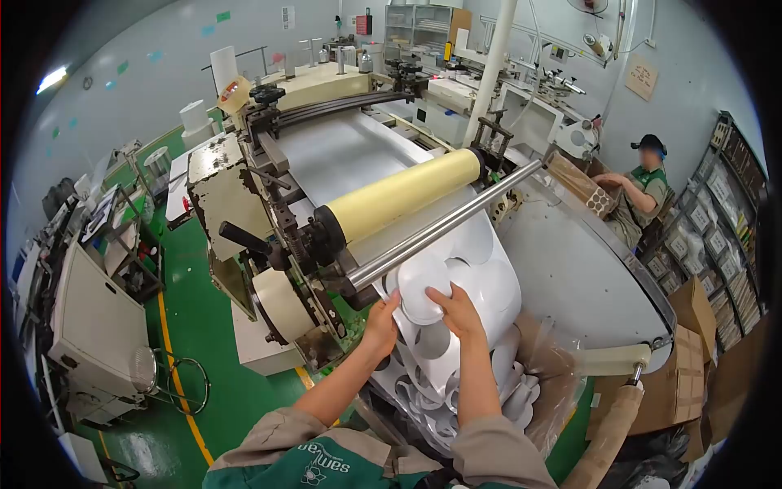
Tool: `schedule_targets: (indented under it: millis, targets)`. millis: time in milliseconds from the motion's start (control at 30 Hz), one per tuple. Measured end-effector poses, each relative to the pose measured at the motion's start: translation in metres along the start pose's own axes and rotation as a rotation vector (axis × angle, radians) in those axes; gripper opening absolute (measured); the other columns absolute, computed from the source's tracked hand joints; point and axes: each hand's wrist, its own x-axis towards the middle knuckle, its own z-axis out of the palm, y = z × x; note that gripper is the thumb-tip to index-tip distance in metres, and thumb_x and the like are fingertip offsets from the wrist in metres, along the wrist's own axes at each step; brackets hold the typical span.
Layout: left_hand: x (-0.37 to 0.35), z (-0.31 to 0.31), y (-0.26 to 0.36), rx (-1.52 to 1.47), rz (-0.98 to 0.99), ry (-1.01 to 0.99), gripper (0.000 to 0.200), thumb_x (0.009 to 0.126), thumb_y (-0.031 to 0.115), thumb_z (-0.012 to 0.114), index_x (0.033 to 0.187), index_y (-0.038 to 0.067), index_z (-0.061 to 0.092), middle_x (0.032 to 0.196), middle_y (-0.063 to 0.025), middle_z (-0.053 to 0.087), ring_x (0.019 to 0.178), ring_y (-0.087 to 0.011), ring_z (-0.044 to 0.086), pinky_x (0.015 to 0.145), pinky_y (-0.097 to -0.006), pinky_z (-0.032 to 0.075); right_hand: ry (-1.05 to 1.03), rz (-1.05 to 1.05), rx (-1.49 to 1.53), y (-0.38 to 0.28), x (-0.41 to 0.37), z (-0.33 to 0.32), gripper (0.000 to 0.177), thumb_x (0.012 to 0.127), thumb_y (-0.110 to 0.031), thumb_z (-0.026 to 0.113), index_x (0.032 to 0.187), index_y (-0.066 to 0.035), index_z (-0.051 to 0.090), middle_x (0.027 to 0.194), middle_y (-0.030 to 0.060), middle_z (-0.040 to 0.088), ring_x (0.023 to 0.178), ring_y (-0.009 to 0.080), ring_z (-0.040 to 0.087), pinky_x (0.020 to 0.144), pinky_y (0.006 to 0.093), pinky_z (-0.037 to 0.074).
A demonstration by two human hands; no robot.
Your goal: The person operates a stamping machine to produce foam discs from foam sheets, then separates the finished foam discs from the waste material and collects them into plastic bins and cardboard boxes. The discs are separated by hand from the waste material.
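A white round disc [422,292] lies between my two hands, just below the steel bar of the machine. My left hand [380,328] is closed at the disc's left edge, its fingers partly hidden. On the other side my right hand [458,311] grips the right edge, thumb on top. Behind and under the disc, a glossy white sheet with round cut-outs [494,285] hangs down from the machine. More of this cut sheet is bunched in a heap [440,411] below my hands.
A yellow roller [403,196] and a steel bar [448,224] span the machine in front. A black-handled lever [244,238] juts out at left. Cardboard boxes [680,367] and a grey metal panel [582,269] stand at right. A co-worker [643,191] sits farther back by a carton.
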Motion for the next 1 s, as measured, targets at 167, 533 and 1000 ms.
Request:
schedule_targets:
  millis: [167,533,1000]
  targets:
    - [0.001,-0.003,0.001,0.041,0.039,-0.033,0.034,0.09,0.024,0.049,0.112,-0.002,0.05,0.111,-0.0117,0.056,0.106,-0.0204,0.052,0.089,-0.031,0.04,0.146,-0.164,0.616,0.019,-0.008,-0.023,0.041,0.085,-0.01,0.056,0.121,0.0,0.041,0.117,0.009,0.051,0.109,0.0205,0.049,0.094,0.0345,0.039]
    - [0.03,-0.025,0.028,0.023,0.196,0.098,0.028,0.089,0.017,0.049,0.113,0.004,0.051,0.116,-0.0037,0.052,0.105,-0.0159,0.05,0.088,-0.0307,0.039,0.229,-0.238,-0.076,-0.032,-0.032,-0.007,0.047,0.079,-0.009,0.061,0.12,0.005,0.043,0.11,0.0118,0.055,0.099,0.0194,0.053,0.088,0.0304,0.041]
    - [0.008,-0.009,0.018,0.091,0.068,0.077,0.039,0.09,0.028,0.049,0.117,0.0,0.048,0.119,-0.011,0.053,0.11,-0.0181,0.05,0.092,-0.0294,0.039,0.173,-0.18,0.593,0.012,-0.006,-0.029,0.042,0.086,-0.011,0.053,0.125,-0.002,0.038,0.119,0.0091,0.049,0.11,0.0238,0.048,0.095,0.0384,0.038]
